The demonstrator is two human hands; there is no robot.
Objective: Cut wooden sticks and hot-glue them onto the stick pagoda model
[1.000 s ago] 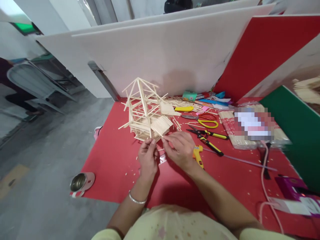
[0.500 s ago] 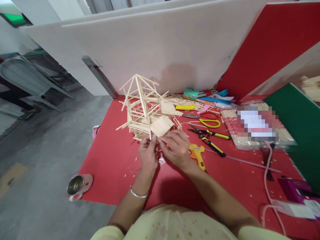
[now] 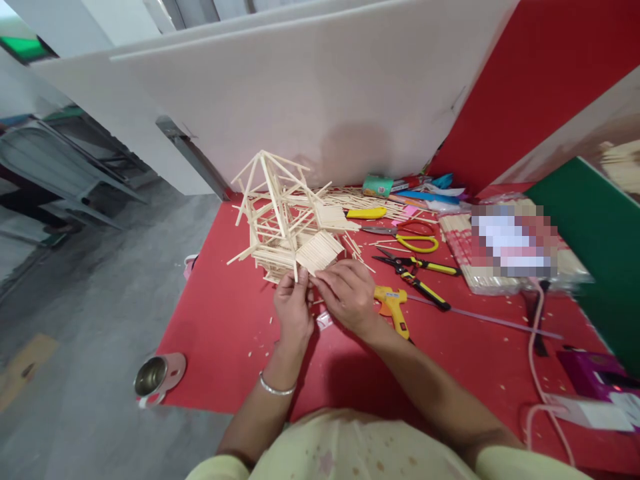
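A house-shaped model [image 3: 283,230] made of thin wooden sticks stands on the red table, its upper frame rising to a point. A slatted stick panel [image 3: 320,253] slopes out from its near right side. My left hand [image 3: 294,310] is closed in a pinch at the model's near corner, thumb against the end of a stick just below the panel. My right hand [image 3: 353,297] is closed too, with thumb and forefinger pinched at the panel's lower edge. The fingers hide exactly what lies between the right fingertips.
Right of the model lie a yellow-handled cutter [image 3: 367,213], scissors [image 3: 417,240], pliers-like snips [image 3: 423,287] and a yellow glue gun [image 3: 394,307]. Loose sticks [image 3: 345,197] lie behind, bagged sticks [image 3: 465,257] farther right. A mug [image 3: 160,377] stands at the table's left edge.
The whole scene has shifted slightly left in view. Both hands keep their pinch at the panel's lower corner, with barely any movement against the model.
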